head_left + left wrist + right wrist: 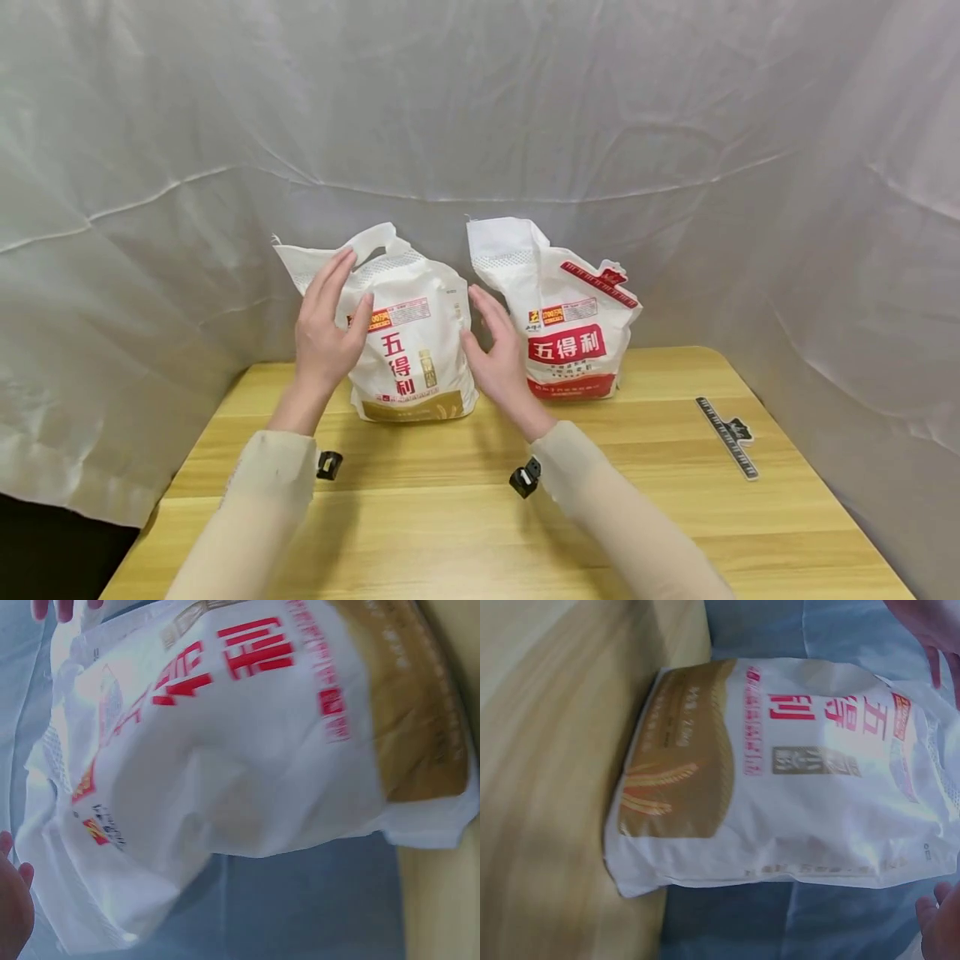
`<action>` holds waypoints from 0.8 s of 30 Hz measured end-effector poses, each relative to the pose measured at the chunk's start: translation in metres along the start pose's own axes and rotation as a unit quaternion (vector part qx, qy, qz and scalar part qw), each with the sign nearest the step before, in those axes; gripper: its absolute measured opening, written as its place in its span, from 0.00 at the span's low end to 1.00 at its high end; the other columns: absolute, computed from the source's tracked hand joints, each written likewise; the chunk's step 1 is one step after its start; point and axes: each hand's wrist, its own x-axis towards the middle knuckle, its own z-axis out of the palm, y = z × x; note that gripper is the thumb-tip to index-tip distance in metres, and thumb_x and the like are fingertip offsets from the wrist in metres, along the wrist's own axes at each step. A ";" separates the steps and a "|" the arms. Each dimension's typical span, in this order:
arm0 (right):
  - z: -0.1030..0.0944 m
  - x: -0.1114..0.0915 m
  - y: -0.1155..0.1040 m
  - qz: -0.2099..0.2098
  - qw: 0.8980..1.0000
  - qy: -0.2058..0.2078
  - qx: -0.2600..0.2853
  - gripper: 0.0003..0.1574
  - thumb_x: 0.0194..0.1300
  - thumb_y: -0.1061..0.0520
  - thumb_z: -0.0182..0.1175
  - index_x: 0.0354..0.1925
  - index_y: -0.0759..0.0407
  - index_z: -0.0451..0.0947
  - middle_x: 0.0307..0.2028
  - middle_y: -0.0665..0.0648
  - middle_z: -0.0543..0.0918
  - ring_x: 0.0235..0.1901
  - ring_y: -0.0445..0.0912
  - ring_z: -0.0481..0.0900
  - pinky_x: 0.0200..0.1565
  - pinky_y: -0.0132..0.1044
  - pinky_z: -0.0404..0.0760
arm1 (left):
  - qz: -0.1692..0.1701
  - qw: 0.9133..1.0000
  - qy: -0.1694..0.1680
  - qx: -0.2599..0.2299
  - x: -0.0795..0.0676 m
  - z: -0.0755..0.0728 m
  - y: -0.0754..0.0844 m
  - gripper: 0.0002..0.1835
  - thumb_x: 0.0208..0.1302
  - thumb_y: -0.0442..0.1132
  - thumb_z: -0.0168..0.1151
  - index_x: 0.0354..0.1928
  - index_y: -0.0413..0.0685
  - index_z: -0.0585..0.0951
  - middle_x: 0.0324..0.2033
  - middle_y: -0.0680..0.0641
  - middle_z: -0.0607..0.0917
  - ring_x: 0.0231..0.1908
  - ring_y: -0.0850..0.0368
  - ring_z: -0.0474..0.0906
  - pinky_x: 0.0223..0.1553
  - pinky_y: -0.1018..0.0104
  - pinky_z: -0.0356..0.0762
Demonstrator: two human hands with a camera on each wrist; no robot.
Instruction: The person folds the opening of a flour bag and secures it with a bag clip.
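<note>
Below left hand [325, 335] and right hand [498, 358], fingers unclasped, tabletop [427, 517] spreads; between, our gold-banded bag [411, 337] stands lengthwise-upright, facing us.

Two bags [412, 354] [566, 367], two clips [600, 283] [727, 438], two hands [325, 337] [501, 354]

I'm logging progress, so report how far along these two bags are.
Looks done: the red-labelled bag carries a red clip across its upper right edge. In hand: the left hand and right hand are at either side of the gold-labelled bag, which shows no clip. Probably left: clipping that bag, as the black clip lies loose on the table.
</note>
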 end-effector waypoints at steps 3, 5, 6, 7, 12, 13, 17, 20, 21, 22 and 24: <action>-0.001 0.009 -0.001 -0.008 1.000 -0.005 -0.020 0.37 0.68 0.67 0.62 0.74 0.61 0.70 0.74 0.60 0.70 0.74 0.47 0.66 0.72 0.41 0.69 | 0.027 0.999 -0.016 0.008 0.013 0.004 0.000 0.27 0.68 0.36 0.65 0.69 0.41 0.77 0.69 0.45 0.78 0.70 0.45 0.72 0.73 0.55 0.65; -0.001 0.016 -0.002 -0.006 0.999 -0.011 -0.036 0.37 0.69 0.65 0.61 0.75 0.59 0.69 0.75 0.59 0.69 0.76 0.46 0.63 0.74 0.40 0.65 | 0.045 0.998 -0.032 0.013 0.022 0.006 0.000 0.27 0.68 0.37 0.64 0.69 0.42 0.77 0.69 0.45 0.77 0.69 0.45 0.73 0.73 0.55 0.65; -0.001 0.019 -0.003 -0.003 0.999 -0.015 -0.042 0.38 0.69 0.64 0.61 0.75 0.58 0.69 0.76 0.59 0.68 0.76 0.46 0.62 0.75 0.40 0.63 | 0.054 0.997 -0.042 0.019 0.026 0.008 -0.001 0.28 0.69 0.38 0.64 0.69 0.42 0.77 0.70 0.45 0.77 0.69 0.45 0.73 0.73 0.54 0.66; -0.001 0.022 -0.003 0.000 0.999 -0.020 -0.048 0.38 0.69 0.63 0.61 0.75 0.58 0.68 0.76 0.58 0.68 0.77 0.45 0.61 0.76 0.40 0.61 | 0.063 0.996 -0.051 0.023 0.030 0.009 -0.002 0.28 0.69 0.38 0.64 0.70 0.42 0.76 0.70 0.45 0.77 0.69 0.44 0.73 0.72 0.53 0.66; 0.000 0.037 -0.002 0.012 0.996 -0.048 -0.071 0.38 0.71 0.59 0.60 0.77 0.53 0.66 0.77 0.55 0.66 0.77 0.43 0.60 0.77 0.42 0.57 | 0.093 0.990 -0.100 0.047 0.047 0.015 -0.007 0.29 0.70 0.39 0.64 0.72 0.43 0.74 0.71 0.45 0.75 0.69 0.44 0.73 0.71 0.50 0.68; 0.001 0.040 -0.001 0.011 0.996 -0.053 -0.073 0.38 0.71 0.59 0.59 0.77 0.53 0.66 0.77 0.56 0.66 0.77 0.44 0.59 0.77 0.43 0.56 | 0.096 0.988 -0.108 0.051 0.050 0.016 -0.008 0.29 0.70 0.39 0.64 0.72 0.43 0.75 0.72 0.45 0.75 0.69 0.44 0.73 0.70 0.49 0.68; 0.003 0.048 0.003 -0.007 0.995 -0.067 -0.079 0.38 0.71 0.59 0.59 0.77 0.55 0.66 0.76 0.57 0.67 0.77 0.46 0.61 0.78 0.43 0.56 | 0.104 0.982 -0.143 0.072 0.063 0.019 -0.014 0.28 0.69 0.38 0.65 0.70 0.44 0.76 0.71 0.45 0.75 0.69 0.44 0.72 0.70 0.47 0.68; 0.004 0.053 0.006 -0.018 0.993 -0.077 -0.090 0.38 0.71 0.60 0.59 0.76 0.56 0.67 0.75 0.58 0.69 0.76 0.49 0.62 0.77 0.42 0.56 | 0.108 0.975 -0.175 0.088 0.073 0.019 -0.016 0.27 0.69 0.37 0.65 0.69 0.43 0.77 0.70 0.44 0.77 0.69 0.42 0.72 0.71 0.46 0.67; 0.004 0.055 0.006 -0.019 0.992 -0.081 -0.095 0.38 0.71 0.60 0.59 0.76 0.55 0.67 0.75 0.59 0.69 0.76 0.49 0.63 0.77 0.41 0.57 | 0.109 0.972 -0.187 0.092 0.076 0.019 -0.017 0.26 0.68 0.37 0.65 0.68 0.43 0.78 0.69 0.43 0.78 0.69 0.42 0.72 0.71 0.45 0.67; 0.004 0.056 0.008 -0.020 0.991 -0.083 -0.100 0.38 0.71 0.60 0.60 0.76 0.55 0.67 0.75 0.59 0.70 0.76 0.49 0.63 0.77 0.40 0.57 | 0.111 0.968 -0.203 0.099 0.079 0.018 -0.017 0.26 0.68 0.37 0.65 0.68 0.43 0.78 0.68 0.43 0.79 0.69 0.42 0.72 0.72 0.45 0.66; 0.004 0.059 0.010 -0.023 0.990 -0.089 -0.110 0.38 0.70 0.61 0.60 0.76 0.56 0.67 0.74 0.59 0.71 0.75 0.50 0.65 0.77 0.39 0.58 | 0.116 0.959 -0.234 0.111 0.083 0.018 -0.018 0.25 0.69 0.38 0.65 0.67 0.43 0.79 0.66 0.42 0.80 0.69 0.41 0.72 0.72 0.44 0.66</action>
